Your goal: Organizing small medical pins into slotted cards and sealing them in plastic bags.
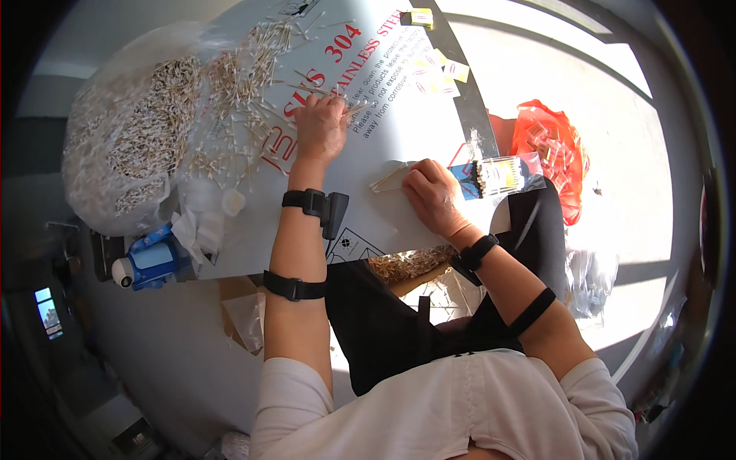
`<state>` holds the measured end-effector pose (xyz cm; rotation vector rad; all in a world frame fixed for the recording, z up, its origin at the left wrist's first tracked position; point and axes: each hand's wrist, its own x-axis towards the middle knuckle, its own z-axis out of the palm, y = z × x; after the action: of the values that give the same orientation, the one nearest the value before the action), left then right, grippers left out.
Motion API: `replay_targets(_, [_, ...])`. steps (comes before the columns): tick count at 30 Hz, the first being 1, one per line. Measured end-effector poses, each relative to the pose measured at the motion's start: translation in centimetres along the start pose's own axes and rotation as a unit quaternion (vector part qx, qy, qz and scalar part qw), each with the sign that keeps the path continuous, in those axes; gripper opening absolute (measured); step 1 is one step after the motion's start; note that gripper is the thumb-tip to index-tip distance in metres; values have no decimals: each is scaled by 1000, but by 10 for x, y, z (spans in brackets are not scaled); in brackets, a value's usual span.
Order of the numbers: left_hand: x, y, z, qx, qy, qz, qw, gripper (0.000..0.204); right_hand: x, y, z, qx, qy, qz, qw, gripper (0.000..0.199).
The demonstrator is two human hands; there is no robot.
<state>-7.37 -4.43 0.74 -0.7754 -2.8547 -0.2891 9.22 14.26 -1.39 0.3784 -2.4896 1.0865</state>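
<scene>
Loose cotton swabs point(244, 77) with pale sticks and white tips lie heaped and scattered on the table's left half. At the right edge of this scatter is my left hand point(320, 126), its fingers bent and closed around a few swabs that stick out past the fingertips. Nearer the front edge, my right hand point(435, 195) has its fingers pressed together on a clear plastic packet point(529, 172). A row of swabs and a blue panel show inside the packet, right of the hand. More swabs point(389, 179) point out left of my right fingers; the hand hides the part between.
A large clear bag full of swabs point(153, 123) fills the table's left side. Before it stand a blue-and-white bottle point(149, 261) and a small white cup point(233, 202). Yellow-and-white cards point(441, 75) lie at the far right edge. A red bag point(548, 146) with small packs sits beyond.
</scene>
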Motion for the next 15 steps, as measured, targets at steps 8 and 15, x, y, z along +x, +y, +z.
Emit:
replay_targets(8, [-33,-4,0,-202,101,-102,969,27,-1,0,2,15,4,-16,1000,9])
replay_targets(15, [-71,17,6,-55,45,-129,989,16,-4,6,3,32,-4,-20,999,9])
